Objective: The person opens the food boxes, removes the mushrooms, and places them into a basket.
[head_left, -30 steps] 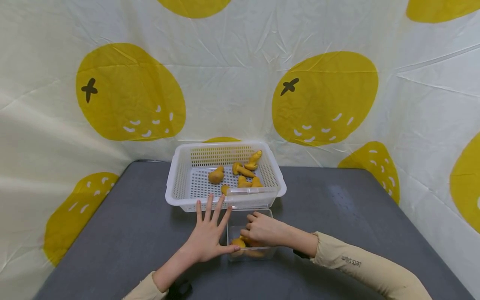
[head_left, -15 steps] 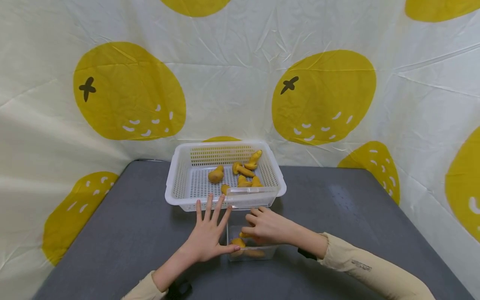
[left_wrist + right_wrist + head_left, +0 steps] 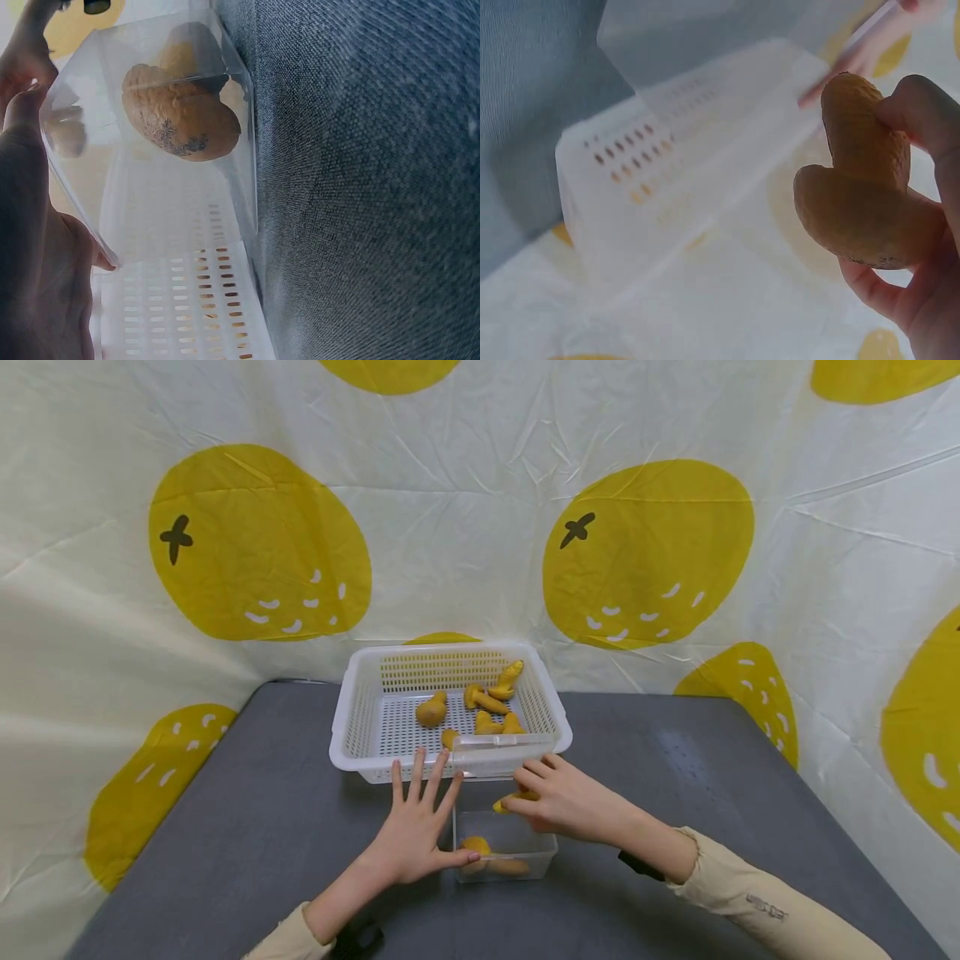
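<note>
A clear plastic box (image 3: 504, 847) stands on the grey table (image 3: 225, 827) in front of a white slotted basket (image 3: 352, 727). My left hand (image 3: 422, 827) lies flat with straight fingers against the box's left side, thumb (image 3: 459, 857) on its wall. My right hand (image 3: 566, 797) hovers above the box and pinches a yellow mushroom-shaped toy (image 3: 512, 798); the right wrist view shows that toy (image 3: 862, 191) held between curled fingers. Another yellow mushroom toy (image 3: 477, 846) lies inside the box, seen close through the wall (image 3: 180, 112). Several more mushroom toys (image 3: 491, 702) lie in the basket.
A white cloth with big yellow fruit prints (image 3: 645, 552) hangs behind and beside the table. The basket sits at the table's far middle, touching the box's raised clear lid (image 3: 501, 742). Bare grey tabletop stretches left and right of the hands.
My right hand has risen out of the box, moving up and to the right with a mushroom toy pinched in it. The left hand and box have stayed put.
</note>
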